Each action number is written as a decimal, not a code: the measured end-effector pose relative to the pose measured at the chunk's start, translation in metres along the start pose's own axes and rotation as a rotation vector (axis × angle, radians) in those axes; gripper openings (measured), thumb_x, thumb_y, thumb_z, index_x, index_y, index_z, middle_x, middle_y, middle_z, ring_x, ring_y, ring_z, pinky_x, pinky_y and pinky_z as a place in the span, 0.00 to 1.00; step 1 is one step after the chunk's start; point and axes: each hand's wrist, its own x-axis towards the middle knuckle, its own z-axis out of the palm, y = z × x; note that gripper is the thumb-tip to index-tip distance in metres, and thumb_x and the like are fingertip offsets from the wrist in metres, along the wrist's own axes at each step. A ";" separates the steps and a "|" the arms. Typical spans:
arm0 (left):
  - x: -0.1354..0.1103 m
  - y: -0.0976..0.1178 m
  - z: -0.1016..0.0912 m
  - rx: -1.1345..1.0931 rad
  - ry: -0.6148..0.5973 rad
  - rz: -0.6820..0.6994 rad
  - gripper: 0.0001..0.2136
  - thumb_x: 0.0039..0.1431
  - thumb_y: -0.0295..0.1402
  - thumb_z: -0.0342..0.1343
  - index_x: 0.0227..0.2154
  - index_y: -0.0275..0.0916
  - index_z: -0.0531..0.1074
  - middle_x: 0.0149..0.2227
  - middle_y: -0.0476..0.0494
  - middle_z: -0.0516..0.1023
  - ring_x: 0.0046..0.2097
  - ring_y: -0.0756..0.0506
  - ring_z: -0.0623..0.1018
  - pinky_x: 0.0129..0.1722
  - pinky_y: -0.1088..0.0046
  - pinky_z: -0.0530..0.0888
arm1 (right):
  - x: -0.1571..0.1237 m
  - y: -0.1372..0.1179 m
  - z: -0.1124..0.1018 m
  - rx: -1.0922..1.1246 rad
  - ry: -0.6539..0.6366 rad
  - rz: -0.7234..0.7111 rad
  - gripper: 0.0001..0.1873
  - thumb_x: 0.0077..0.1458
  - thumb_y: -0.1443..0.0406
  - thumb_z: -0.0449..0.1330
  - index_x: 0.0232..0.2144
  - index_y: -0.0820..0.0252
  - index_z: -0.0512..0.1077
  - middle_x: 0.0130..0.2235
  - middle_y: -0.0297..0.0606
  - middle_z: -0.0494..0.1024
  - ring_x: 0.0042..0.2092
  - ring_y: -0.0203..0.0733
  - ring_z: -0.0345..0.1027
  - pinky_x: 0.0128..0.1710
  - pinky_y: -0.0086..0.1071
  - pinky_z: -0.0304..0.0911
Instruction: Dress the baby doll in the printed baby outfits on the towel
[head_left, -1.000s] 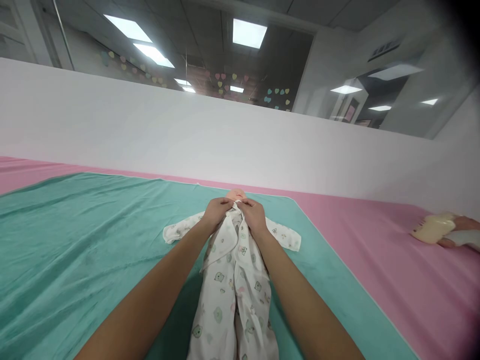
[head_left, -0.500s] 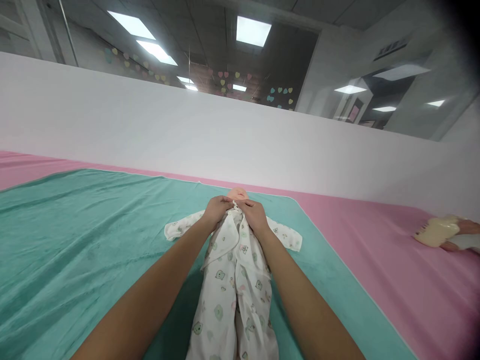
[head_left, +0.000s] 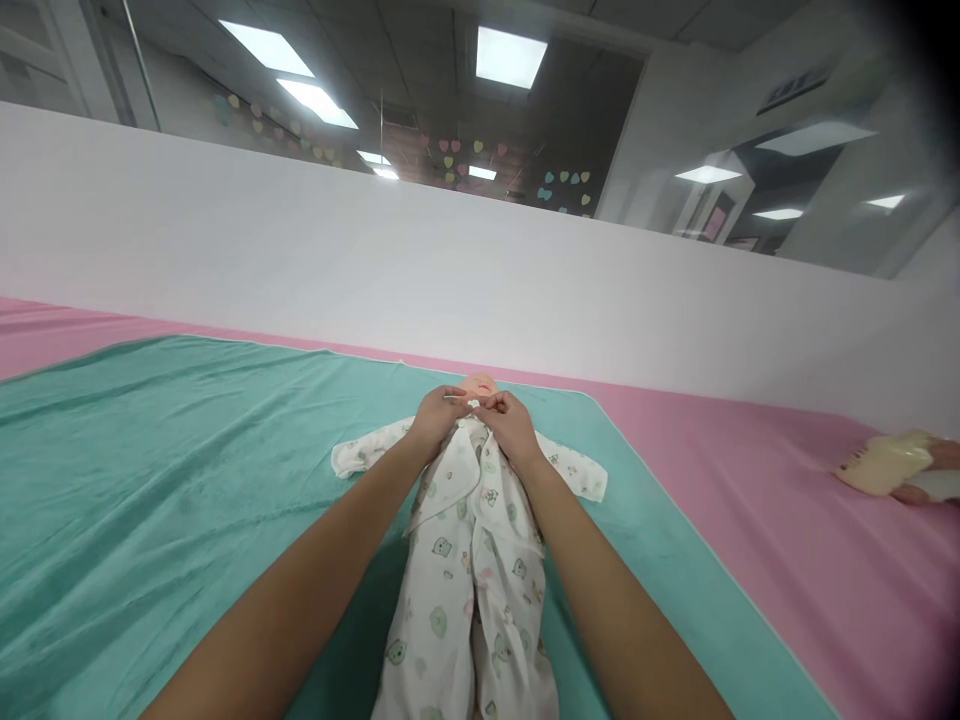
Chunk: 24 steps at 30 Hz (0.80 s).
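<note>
A baby doll [head_left: 480,382] lies on its back, its head pointing away from me. It is dressed in a white baby suit [head_left: 442,575] with small green and pink animal prints, both sleeves spread out sideways. At the collar, a small white tie string [head_left: 473,404] sits between my fingertips. My left hand [head_left: 436,416] is closed in a pinch at the left of the string. From the other side, my right hand [head_left: 513,424] pinches the string near the neck, thumb and forefinger together. The front flaps of the suit lie loosely overlapped below; my fingers partly hide the neck.
A teal blanket [head_left: 225,480] lies under the doll over a pink cover [head_left: 720,450]. A low white wall [head_left: 420,270] with glass above runs behind. At the far right edge rests a cream-coloured object [head_left: 885,462], partly cut off, beside brownish and white shapes.
My fingers have shifted slightly at the collar, and the right fingers are lifted and bent more. The doll and suit lie as before; the view has moved a little.
</note>
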 end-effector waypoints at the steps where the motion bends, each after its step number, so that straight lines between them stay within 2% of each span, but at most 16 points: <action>1: 0.001 -0.001 0.000 0.025 -0.005 0.015 0.17 0.39 0.27 0.62 0.36 0.36 0.68 0.32 0.44 0.76 0.29 0.47 0.75 0.27 0.73 0.70 | 0.000 0.000 0.000 0.043 -0.010 0.008 0.12 0.39 0.60 0.64 0.23 0.58 0.65 0.24 0.28 0.70 0.29 0.35 0.63 0.31 0.28 0.58; 5: 0.006 -0.004 0.000 0.161 0.019 0.066 0.15 0.39 0.25 0.61 0.34 0.35 0.68 0.31 0.45 0.75 0.28 0.49 0.74 0.27 0.74 0.68 | 0.000 0.001 0.000 0.216 -0.070 0.047 0.14 0.37 0.65 0.65 0.27 0.58 0.64 0.33 0.33 0.75 0.35 0.37 0.68 0.36 0.30 0.62; 8: 0.008 -0.005 -0.001 0.195 0.019 0.079 0.13 0.40 0.24 0.60 0.33 0.35 0.70 0.31 0.45 0.75 0.29 0.49 0.74 0.27 0.75 0.68 | 0.000 0.002 -0.002 0.247 -0.074 0.065 0.14 0.37 0.66 0.64 0.28 0.58 0.64 0.38 0.37 0.76 0.39 0.39 0.69 0.39 0.32 0.63; 12: 0.007 -0.005 -0.002 0.225 -0.028 0.093 0.11 0.43 0.28 0.60 0.33 0.35 0.73 0.32 0.43 0.77 0.32 0.47 0.75 0.30 0.74 0.69 | 0.001 0.002 -0.002 0.177 -0.041 0.088 0.12 0.38 0.65 0.62 0.30 0.58 0.66 0.35 0.36 0.77 0.36 0.40 0.70 0.36 0.32 0.64; 18: 0.006 -0.004 -0.003 0.300 -0.024 0.141 0.10 0.48 0.36 0.58 0.31 0.35 0.74 0.33 0.42 0.78 0.35 0.45 0.76 0.34 0.72 0.69 | 0.003 0.005 -0.001 0.124 -0.048 0.065 0.12 0.40 0.64 0.60 0.31 0.58 0.66 0.38 0.37 0.77 0.38 0.41 0.70 0.38 0.33 0.64; 21: 0.007 -0.006 -0.003 0.344 0.000 0.178 0.10 0.52 0.38 0.54 0.30 0.36 0.73 0.32 0.44 0.77 0.35 0.45 0.75 0.35 0.72 0.69 | 0.003 0.006 0.000 0.005 -0.019 0.027 0.09 0.42 0.64 0.58 0.30 0.58 0.66 0.37 0.36 0.75 0.37 0.40 0.68 0.38 0.32 0.63; 24: 0.008 -0.008 -0.002 0.377 -0.010 0.205 0.08 0.50 0.36 0.55 0.30 0.37 0.71 0.30 0.47 0.76 0.33 0.47 0.74 0.34 0.72 0.68 | 0.000 0.004 0.002 -0.186 0.065 -0.069 0.08 0.44 0.64 0.56 0.31 0.58 0.66 0.36 0.35 0.72 0.35 0.38 0.65 0.37 0.32 0.60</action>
